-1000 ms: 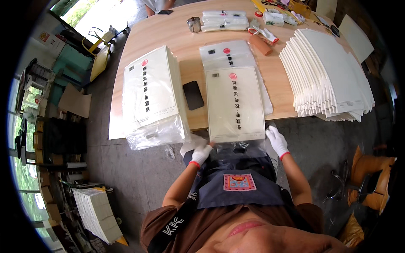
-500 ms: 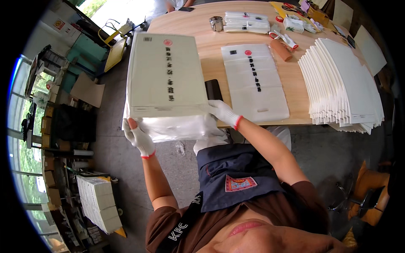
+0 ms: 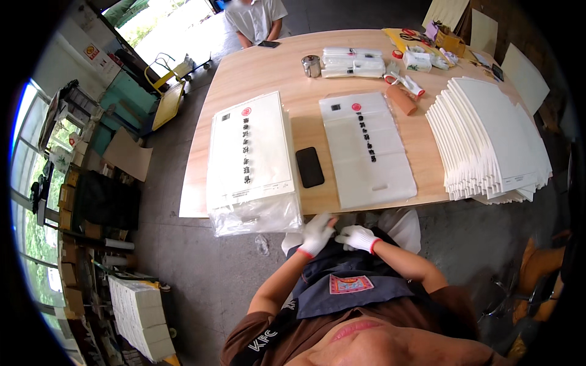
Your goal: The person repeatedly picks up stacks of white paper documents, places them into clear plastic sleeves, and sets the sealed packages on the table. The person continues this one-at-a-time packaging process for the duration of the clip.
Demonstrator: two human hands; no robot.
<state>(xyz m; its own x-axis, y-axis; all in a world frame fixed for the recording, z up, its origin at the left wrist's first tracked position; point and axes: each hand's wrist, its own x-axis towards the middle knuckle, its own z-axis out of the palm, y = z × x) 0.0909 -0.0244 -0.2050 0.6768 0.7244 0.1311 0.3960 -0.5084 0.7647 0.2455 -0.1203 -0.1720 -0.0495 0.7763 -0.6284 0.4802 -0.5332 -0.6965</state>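
Both my hands wear white gloves with red cuffs and sit close together over my apron, just below the table's front edge. My left hand (image 3: pixel 317 235) has its bare thumb apart from the fingers and holds nothing I can see. Beside it, my right hand (image 3: pixel 359 238) points its loosely bent fingers toward the left, also without a visible object. A stack of printed paper envelopes in clear plastic bags (image 3: pixel 253 152) lies on the table at left, its plastic ends overhanging the front edge. Right of it are a black phone (image 3: pixel 310 167) and a flat printed plastic bag (image 3: pixel 369 149).
A fanned pile of white envelopes (image 3: pixel 488 131) covers the table's right side. Farther back lie bundled plastic bags (image 3: pixel 353 63), a metal cup (image 3: pixel 311 66), a brown roll (image 3: pixel 401 99) and a tape dispenser (image 3: pixel 406 84). Another person (image 3: pixel 256 21) is at the far edge.
The envelope stack, held up in both hands before, now rests on the table. Both hands have let go and drawn back toward my apron, the left one moving right. The far person shows more.
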